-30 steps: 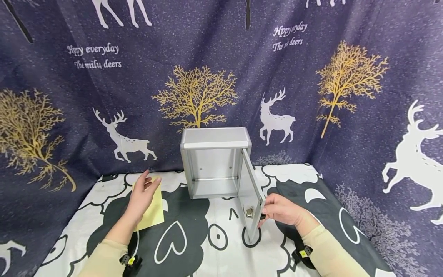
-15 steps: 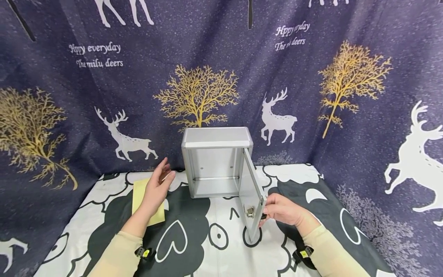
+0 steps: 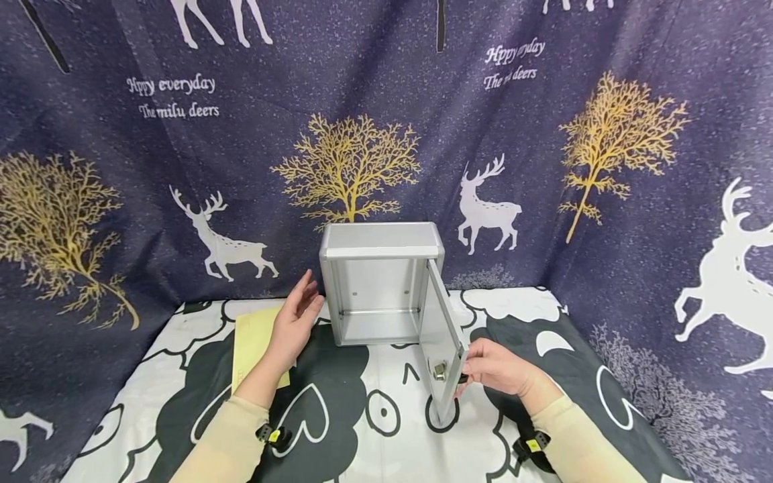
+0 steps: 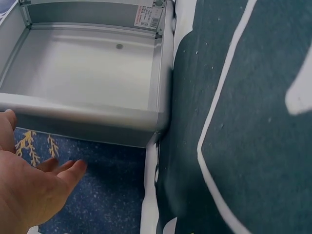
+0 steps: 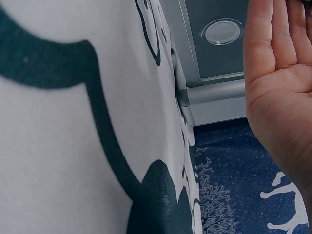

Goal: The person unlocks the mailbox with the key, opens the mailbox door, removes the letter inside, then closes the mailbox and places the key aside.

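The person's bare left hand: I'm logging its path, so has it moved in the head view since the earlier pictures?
Yes: the bare left hand has moved rightward, closer to the left side of the open silver-grey rectangular metal box.

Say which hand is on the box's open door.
The right hand, holding the door near its free edge; the left hand is beside the box, off the door.

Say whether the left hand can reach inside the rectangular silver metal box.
Likely yes: the empty left hand is beside the rectangular silver metal box, whose flat silver door stands open at the right, leaving the front opening free.
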`<action>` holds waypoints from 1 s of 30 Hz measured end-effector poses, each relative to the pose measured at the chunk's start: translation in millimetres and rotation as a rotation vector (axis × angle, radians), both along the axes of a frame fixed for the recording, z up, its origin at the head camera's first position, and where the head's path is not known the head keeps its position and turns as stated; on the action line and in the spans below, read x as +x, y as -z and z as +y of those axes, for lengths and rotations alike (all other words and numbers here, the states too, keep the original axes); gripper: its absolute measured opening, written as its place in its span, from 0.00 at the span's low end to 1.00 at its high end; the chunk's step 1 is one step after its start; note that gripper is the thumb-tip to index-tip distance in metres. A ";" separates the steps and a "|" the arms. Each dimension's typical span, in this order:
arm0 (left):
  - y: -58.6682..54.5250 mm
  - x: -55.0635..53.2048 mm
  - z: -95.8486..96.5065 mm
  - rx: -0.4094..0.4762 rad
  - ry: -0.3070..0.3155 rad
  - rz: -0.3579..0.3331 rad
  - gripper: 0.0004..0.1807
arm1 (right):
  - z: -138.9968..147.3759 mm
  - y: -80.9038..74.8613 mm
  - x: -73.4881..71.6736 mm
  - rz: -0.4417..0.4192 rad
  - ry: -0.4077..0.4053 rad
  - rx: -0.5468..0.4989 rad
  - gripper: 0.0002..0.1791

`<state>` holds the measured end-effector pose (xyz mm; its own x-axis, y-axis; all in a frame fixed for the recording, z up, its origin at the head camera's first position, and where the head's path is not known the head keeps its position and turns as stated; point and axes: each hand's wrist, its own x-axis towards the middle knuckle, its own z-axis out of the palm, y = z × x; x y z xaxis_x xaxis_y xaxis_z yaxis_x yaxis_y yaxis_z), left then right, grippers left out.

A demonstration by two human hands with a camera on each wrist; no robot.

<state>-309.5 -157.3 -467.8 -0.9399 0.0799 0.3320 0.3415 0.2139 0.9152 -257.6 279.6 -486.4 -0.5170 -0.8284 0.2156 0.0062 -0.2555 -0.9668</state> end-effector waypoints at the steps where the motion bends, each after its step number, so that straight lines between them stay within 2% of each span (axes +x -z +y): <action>1: 0.2 0.2 1.3 0.003 0.002 0.001 0.37 | -0.2 -0.4 0.0 0.002 -0.001 -0.002 0.26; 5: 2.1 -0.5 5.8 0.020 0.008 -0.011 0.37 | -0.5 -1.6 -0.3 -0.001 -0.002 -0.006 0.26; 16: 8.0 -0.7 9.3 0.060 0.084 -0.051 0.36 | 0.4 -0.6 -0.4 -0.001 -0.006 0.001 0.25; 23: 11.8 -0.7 12.5 0.069 0.099 -0.043 0.36 | 0.8 0.8 -0.3 -0.001 0.001 0.000 0.24; 30: 13.7 2.1 16.8 0.038 0.096 -0.019 0.36 | 1.2 1.2 -0.5 -0.002 0.006 0.008 0.25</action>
